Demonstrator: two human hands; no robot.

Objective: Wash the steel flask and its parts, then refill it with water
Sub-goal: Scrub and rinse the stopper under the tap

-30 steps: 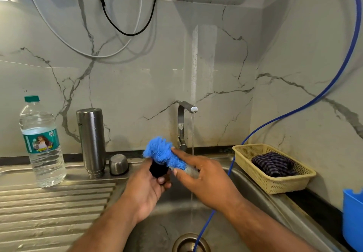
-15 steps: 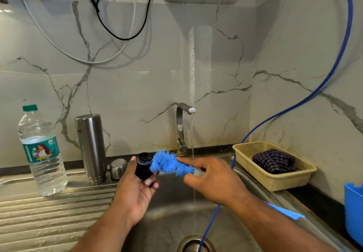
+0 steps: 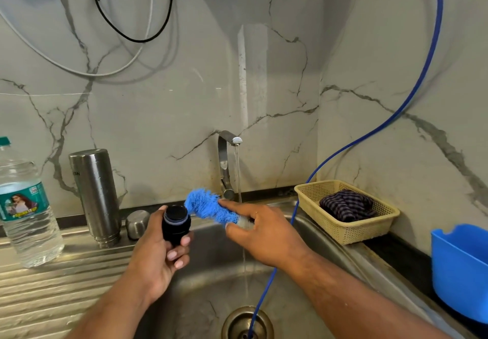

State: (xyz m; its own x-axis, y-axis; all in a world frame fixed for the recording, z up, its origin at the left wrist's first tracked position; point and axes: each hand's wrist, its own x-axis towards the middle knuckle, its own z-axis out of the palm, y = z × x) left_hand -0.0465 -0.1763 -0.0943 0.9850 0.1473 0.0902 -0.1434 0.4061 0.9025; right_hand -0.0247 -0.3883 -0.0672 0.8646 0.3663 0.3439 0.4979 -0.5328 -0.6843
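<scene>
Over the steel sink (image 3: 327, 235), my left hand (image 3: 158, 256) grips a black flask stopper (image 3: 176, 223), its top facing up. My right hand (image 3: 264, 230) holds a blue bristly bottle brush (image 3: 206, 205), index finger stretched along it; the bristle tip touches the stopper's right edge. The steel flask body (image 3: 96, 196) stands upside down on the drainboard at left. Its small steel cup lid (image 3: 137, 223) sits beside it. Water runs in a thin stream from the tap (image 3: 227, 164) behind my right hand.
A plastic water bottle (image 3: 25, 214) stands at far left on the ribbed drainboard (image 3: 47, 293). A blue hose (image 3: 369, 132) runs down into the drain (image 3: 247, 323). A beige basket (image 3: 340, 230) with dark cloth sits right; a blue tub (image 3: 462, 270) stands at the right edge.
The brush has come out from over the stopper and now lies to its right. My left hand turned the stopper's top into view and moved slightly left.
</scene>
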